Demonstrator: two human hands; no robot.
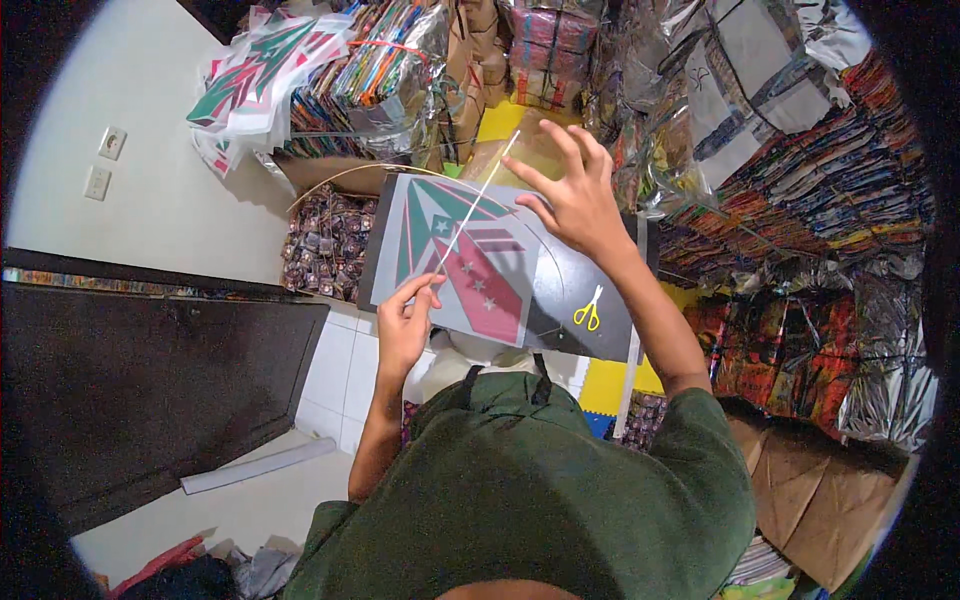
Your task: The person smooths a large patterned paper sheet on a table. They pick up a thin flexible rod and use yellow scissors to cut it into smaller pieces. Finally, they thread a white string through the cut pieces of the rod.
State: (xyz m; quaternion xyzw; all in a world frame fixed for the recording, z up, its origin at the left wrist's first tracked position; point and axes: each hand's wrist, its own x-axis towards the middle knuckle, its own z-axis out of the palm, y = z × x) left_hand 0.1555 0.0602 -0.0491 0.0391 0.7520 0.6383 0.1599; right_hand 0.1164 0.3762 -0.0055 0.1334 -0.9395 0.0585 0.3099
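Observation:
My left hand (405, 315) pinches the lower end of a thin, straight white strip (472, 212), whose material I cannot make out. The strip slants up and away over a white sheet (480, 290) printed with a green and red winged shape and stars. My right hand (580, 190) has its fingers spread near the strip's far end; one fingertip is at or against it. A thin bent cane-like rod (335, 178) arches across the sheet. Yellow-handled scissors (588, 312) lie to the right on the dark board (560, 335) under the sheet.
More printed sheets (255, 85) lie on bundled stacks (370, 80) at the back left. Tall wrapped stacks (820, 170) crowd the right side. A brown cardboard piece (820, 490) stands low on the right. A pale strip (260, 465) lies on the floor by a dark panel (150, 380).

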